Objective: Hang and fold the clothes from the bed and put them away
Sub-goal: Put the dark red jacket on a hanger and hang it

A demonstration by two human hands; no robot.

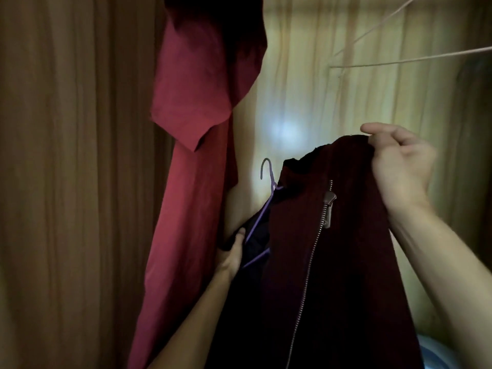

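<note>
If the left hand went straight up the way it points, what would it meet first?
Probably the hanging red shirt, whose sleeve overhangs the left hand; depth is unclear, so it might pass in front.

Two garments: one zip jacket [332, 262] and one red shirt [194, 129] to its left. One purple hanger [262, 209] at the jacket's left edge. Two hands: left hand [234, 251] at that edge, right hand [399, 161] at the jacket's top. Two thin cords [410, 57] above it.

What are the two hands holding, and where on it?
The right hand pinches the dark red zip jacket at its top edge; the left hand grips its dark fabric beside the purple hanger.
</note>
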